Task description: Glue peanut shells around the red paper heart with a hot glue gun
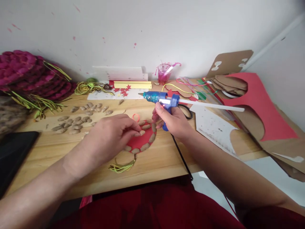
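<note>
A red disc [144, 140] lies on the wooden table, edged with brown nutshells [145, 147] and with a yellow-green tassel [122, 166] at its near side. Over the disc's left part, my left hand [119, 130] pinches a small nutshell [142, 132] between thumb and fingertips. My right hand [172, 121] is wrapped round a blue glue gun [157, 97], its nozzle pointing left and a long white glue stick [212, 105] coming out of its back. The fingertips of my right hand are at the disc's upper right edge.
Loose nutshells [77, 123] are spread at the left, near a dark flat object [16, 159] and a magenta stack [30, 74]. Along the wall are yarn [91, 87], red stars [124, 91] and a pink-stained cup [164, 74]. Cut red sheet [271, 111] and cardboard lie right; a black cord [181, 152] hangs down.
</note>
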A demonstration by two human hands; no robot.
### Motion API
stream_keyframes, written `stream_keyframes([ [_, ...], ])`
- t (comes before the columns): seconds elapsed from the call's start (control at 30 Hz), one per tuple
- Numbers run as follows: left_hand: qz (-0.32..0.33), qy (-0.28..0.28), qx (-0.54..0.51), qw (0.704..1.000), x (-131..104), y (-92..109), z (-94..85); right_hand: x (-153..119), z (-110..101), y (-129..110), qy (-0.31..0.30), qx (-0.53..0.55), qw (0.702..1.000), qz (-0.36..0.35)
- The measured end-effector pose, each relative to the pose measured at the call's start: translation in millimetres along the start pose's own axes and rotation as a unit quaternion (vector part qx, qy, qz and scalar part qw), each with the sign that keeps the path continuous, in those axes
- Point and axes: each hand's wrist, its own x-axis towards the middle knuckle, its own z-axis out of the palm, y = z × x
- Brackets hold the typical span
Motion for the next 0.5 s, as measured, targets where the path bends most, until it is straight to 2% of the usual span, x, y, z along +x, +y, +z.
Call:
stream_keyframes([
  [0.13, -0.041, -0.046, 0.124, 0.990, 5.9, 19.4, 13.0, 0.8, 2.1, 2.6, -0.013, 0.000, 1.000, 0.015],
  [0.23, -0.054, -0.069, 0.181, 0.979, 9.6, 25.0, 21.0, 2.0, 2.4, 6.8, -0.017, 0.010, 1.000, 0.010],
  [0.5, -0.053, -0.080, 0.228, 0.969, 11.0, 25.7, 28.5, 2.6, -0.4, 14.2, -0.041, -0.026, 0.998, -0.027],
])
